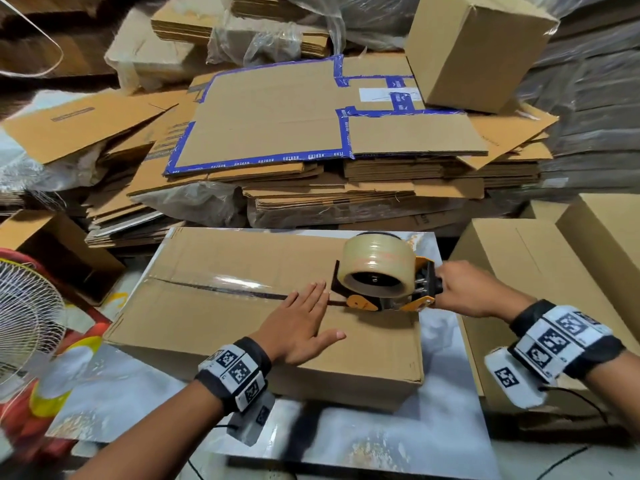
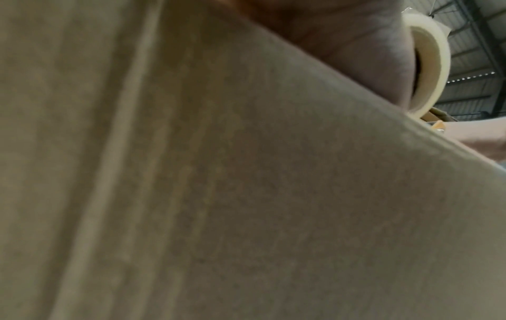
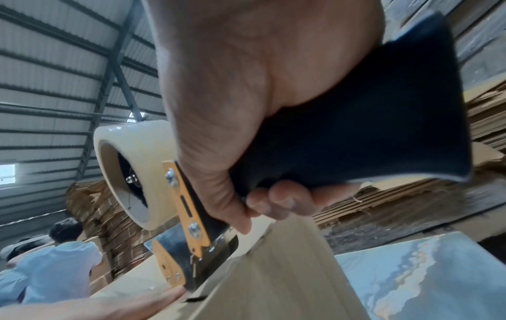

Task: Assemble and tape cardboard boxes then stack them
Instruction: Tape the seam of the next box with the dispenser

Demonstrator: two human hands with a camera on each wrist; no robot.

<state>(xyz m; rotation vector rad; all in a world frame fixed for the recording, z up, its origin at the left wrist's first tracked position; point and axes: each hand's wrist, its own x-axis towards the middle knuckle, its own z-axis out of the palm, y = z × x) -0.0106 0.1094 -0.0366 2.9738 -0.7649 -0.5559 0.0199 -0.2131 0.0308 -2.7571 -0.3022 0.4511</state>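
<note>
A closed cardboard box (image 1: 242, 327) lies on the white table (image 1: 363, 441). Clear tape runs along its top seam from the left. My left hand (image 1: 301, 323) lies flat with straight fingers on the box top beside the seam. My right hand (image 1: 467, 289) grips the black handle of an orange tape dispenser (image 1: 384, 289), which carries a big clear roll and stands on the seam near the box's right end. In the right wrist view my right hand (image 3: 260, 112) wraps the handle and the tape dispenser (image 3: 180, 207) meets the box (image 3: 273, 281). The left wrist view is filled by blurred box (image 2: 219, 194) cardboard.
Piles of flat cardboard (image 1: 311, 133) rise behind the table, one sheet edged in blue tape. An assembled box (image 1: 474, 50) sits on top at the back right. More boxes (image 1: 540, 271) stand to the right. A fan (image 1: 24, 306) is at the left. A person (image 3: 54, 266) works farther off.
</note>
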